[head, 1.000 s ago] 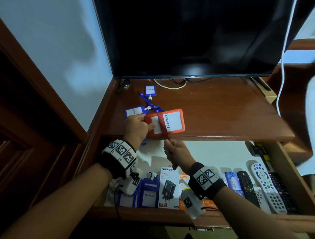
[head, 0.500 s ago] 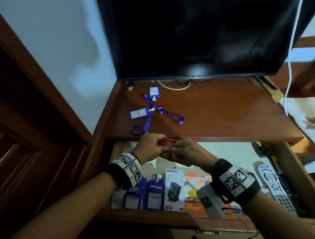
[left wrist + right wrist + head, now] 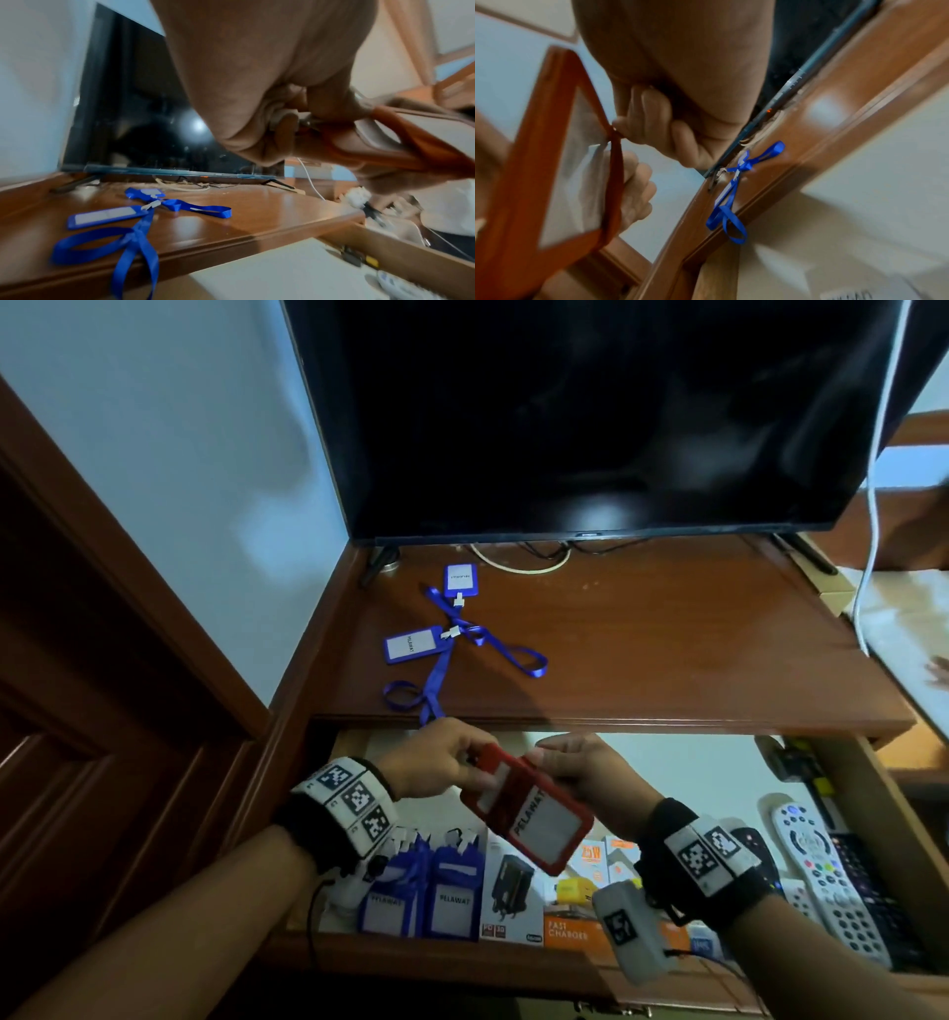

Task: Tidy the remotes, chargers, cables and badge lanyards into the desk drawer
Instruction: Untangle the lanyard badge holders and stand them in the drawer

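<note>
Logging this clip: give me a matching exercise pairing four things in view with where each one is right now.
Things:
1. red badge holder
2. blue lanyards
3. white remote
4. charger box

Places:
A. right side of the drawer
B. held between both hands
C. on the desk top, before the TV
D. front of the drawer, beside the blue badge holders

Pairs: 1-B, 2-C, 3-A, 4-D

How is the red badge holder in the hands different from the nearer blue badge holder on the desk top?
The red badge holder is gripped by the left hand and right hand, tilted above the open drawer; the blue badge holder lies flat on the desk top, untouched. Both show a white card.
</note>
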### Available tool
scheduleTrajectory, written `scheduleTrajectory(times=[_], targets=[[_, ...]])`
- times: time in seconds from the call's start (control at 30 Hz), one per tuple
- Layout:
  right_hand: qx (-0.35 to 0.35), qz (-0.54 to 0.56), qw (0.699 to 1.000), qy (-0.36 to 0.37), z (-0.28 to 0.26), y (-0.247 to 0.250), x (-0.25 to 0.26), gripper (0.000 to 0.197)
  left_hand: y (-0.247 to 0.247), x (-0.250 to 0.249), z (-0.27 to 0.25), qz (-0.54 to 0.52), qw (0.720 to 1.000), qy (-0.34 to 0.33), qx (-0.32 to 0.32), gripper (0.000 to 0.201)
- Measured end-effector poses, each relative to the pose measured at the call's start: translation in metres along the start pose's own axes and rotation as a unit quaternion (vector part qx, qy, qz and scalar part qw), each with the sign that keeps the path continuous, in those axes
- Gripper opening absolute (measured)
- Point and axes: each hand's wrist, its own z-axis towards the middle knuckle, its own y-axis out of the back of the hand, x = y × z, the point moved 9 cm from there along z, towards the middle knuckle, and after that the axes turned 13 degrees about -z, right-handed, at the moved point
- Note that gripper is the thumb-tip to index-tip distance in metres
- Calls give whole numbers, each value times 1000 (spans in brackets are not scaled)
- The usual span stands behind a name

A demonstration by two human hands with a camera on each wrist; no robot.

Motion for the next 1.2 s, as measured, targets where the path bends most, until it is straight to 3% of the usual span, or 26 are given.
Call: scheduleTrajectory(times=[0.2, 0.27, 0.37, 0.43, 0.57, 0.7, 0.8, 0.9, 1.03, 1.13, 1.2], targets=[[4, 94, 996, -8, 8, 1, -16, 56, 7, 7, 2, -110, 989, -17, -98, 12], [-10, 126, 992, -17, 9, 4, -17, 31, 14, 9, 1, -152, 977, -19, -151, 15], [-11, 162, 986, -23, 11, 6, -18, 30, 17, 7, 1, -212, 956, -36, -199, 18], [-2, 181, 983, -18, 10, 7, -13, 18, 16, 1, 2, -217, 952, -50, -208, 16], [35, 173, 984, -28, 12, 15, -13, 27, 2, -12, 7, -196, 962, -77, -171, 14], [77, 121, 989, -27, 14, 16, -10, 32, -7, -17, 2, -252, 946, -109, -172, 21], [104, 156, 981, -39, 12, 15, -9, 21, -10, -14, 1, -294, 930, -116, -190, 27], [135, 191, 970, -63, 12, 9, -16, 26, -11, -1, -1, -326, 915, -93, -221, 23], [189, 163, 962, -110, 17, -9, -41, 28, -5, 19, -5, -316, 924, -44, -210, 16], [202, 143, 960, -129, 33, -10, -62, 28, 6, 51, -9, -272, 936, 45, -218, 20], [172, 125, 968, -137, 46, 1, -71, 33, 9, 76, -9, -159, 958, 133, -200, 15]])
